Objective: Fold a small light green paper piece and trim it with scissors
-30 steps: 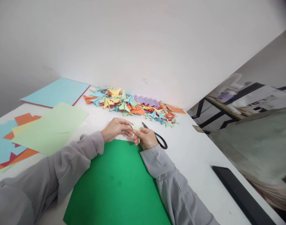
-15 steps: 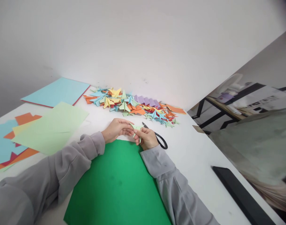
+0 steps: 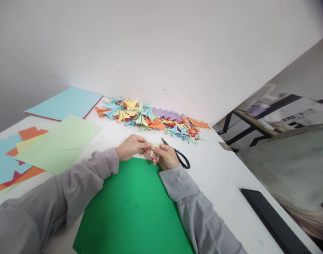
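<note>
Your small pale green folded paper (image 3: 155,145) sits between both hands' fingertips, above the far edge of the green sheet (image 3: 135,208).
Your left hand (image 3: 134,145) pinches its left side and your right hand (image 3: 165,156) clamps the other; fingers hide much of it, so you cannot check the creases fully. Uneven pulling between the two pinches could skew a fold or tear the thin paper. The scissors (image 3: 183,155) lie just beside your right hand, so a careless outward swing could knock them; farther off, reaching forward carelessly could crush the pile of folded paper pieces (image 3: 141,120).
</note>
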A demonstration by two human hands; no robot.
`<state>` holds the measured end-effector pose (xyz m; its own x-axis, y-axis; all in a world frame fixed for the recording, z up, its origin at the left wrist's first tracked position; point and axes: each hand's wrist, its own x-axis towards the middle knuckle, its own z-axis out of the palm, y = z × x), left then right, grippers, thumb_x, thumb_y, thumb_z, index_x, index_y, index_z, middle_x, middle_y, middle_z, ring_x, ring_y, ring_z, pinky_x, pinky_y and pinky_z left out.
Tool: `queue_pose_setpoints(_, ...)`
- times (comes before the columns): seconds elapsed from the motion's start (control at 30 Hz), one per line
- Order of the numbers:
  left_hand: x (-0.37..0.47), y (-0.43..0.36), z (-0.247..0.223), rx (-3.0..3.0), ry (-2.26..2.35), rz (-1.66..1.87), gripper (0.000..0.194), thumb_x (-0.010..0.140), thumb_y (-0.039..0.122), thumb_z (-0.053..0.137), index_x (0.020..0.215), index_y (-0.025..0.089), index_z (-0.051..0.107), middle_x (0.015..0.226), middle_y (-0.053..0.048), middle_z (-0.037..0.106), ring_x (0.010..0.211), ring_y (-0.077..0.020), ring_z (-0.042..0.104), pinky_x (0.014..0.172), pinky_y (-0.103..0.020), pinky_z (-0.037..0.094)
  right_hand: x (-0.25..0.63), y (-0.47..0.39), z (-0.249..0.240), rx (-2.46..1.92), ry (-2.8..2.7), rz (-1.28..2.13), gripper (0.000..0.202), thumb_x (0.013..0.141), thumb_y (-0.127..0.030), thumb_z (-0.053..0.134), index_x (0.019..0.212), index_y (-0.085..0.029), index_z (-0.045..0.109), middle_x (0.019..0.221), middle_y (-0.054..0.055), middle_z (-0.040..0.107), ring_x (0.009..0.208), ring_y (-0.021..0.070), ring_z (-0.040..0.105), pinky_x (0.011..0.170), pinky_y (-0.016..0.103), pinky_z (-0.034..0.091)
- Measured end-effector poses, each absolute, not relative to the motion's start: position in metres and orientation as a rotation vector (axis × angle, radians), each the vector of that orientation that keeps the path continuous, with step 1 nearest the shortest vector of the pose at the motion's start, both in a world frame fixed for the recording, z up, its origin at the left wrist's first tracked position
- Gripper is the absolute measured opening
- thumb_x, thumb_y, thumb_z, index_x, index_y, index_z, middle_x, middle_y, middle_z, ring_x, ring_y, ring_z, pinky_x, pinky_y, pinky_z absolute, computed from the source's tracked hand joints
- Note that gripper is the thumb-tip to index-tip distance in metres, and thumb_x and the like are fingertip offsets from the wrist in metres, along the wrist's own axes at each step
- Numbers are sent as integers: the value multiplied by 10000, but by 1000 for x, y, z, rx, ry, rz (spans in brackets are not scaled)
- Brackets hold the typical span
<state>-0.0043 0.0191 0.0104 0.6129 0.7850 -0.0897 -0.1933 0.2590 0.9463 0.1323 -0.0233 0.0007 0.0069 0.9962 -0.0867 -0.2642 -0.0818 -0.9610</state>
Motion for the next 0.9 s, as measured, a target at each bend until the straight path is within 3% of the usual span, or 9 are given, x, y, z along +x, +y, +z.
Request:
queue_pose_setpoints(0.33,-4,20,10,1149,637,698,210,640,251,647,575,63,579,494,-38,564,458,-80,517,485,-212,397,132,-23,0,-1063,-967,1361,336,509,-270,725,453,-179,407,342,-14,562,240,112,471,230,184,361)
queue_pose_setpoints(0.9,-5,20,11,1129,659,693,230,660,271,632,580,61,585,518,-49,570,435,-74,502,451,-211,389,133,-22,3,-1135,-868,1341,208,495,-202,654,423,-160,464,327,-4,549,208,106,433,205,186,317)
